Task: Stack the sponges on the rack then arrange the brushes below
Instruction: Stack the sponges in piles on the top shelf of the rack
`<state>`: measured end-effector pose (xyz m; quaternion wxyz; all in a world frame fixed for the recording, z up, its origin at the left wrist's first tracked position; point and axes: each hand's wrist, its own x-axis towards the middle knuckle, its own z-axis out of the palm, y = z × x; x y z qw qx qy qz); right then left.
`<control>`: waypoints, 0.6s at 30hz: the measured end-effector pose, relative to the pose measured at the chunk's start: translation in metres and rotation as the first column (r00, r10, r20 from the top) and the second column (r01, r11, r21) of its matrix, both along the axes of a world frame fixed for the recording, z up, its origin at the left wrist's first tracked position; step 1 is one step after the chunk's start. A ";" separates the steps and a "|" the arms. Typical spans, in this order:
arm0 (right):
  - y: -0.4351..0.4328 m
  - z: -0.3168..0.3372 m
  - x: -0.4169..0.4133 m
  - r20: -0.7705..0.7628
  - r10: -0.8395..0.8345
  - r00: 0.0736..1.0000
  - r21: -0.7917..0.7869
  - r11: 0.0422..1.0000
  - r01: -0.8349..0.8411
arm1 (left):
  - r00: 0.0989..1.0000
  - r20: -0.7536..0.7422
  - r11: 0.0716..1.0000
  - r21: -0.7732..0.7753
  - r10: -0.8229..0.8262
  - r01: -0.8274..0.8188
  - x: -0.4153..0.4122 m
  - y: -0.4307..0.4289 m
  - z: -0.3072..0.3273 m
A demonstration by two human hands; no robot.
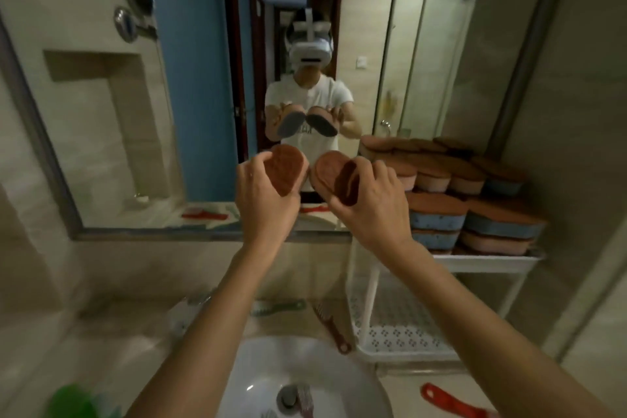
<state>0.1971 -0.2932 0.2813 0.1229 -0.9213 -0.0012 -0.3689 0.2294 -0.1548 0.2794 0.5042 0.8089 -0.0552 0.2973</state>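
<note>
My left hand [263, 195] grips one brown-topped sponge [284, 171], raised in front of the mirror. Beside it, my right hand [371, 202] holds a second brown-topped sponge [334, 173]; the two sponges almost touch. To the right, the white rack [488, 263] carries several stacked sponges [475, 200] with brown tops and blue or pink bodies on its top shelf. Its perforated lower shelf [400, 332] holds nothing. A red brush [330, 327] and a green brush [278, 307] lie on the counter behind the sink. Another red brush [454, 404] lies at the lower right.
A white sink [298, 380] with a drain and a brush in it sits below my arms. The wall mirror [190, 78] reflects a person with a headset. A green object [71, 400] is at the bottom left. A glass shower wall stands right.
</note>
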 end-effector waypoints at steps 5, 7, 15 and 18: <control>-0.057 0.039 -0.015 -0.032 -0.036 0.999 -0.017 0.999 0.035 | 0.987 0.022 0.985 0.062 -0.161 0.159 -0.005 -0.044 0.035; -0.085 0.049 -0.022 -0.091 -0.050 0.995 -0.032 0.998 0.047 | 0.970 0.006 0.967 0.085 -0.242 0.241 -0.006 -0.064 0.042; -0.199 0.056 -0.048 -0.254 -0.170 0.952 0.013 0.984 0.179 | 0.857 -0.134 0.809 0.285 -0.498 0.515 -0.009 -0.141 0.054; -0.222 0.049 -0.046 -0.328 -0.239 0.914 -0.050 0.970 0.236 | 0.844 -0.191 0.753 0.384 -0.502 0.535 -0.007 -0.164 0.056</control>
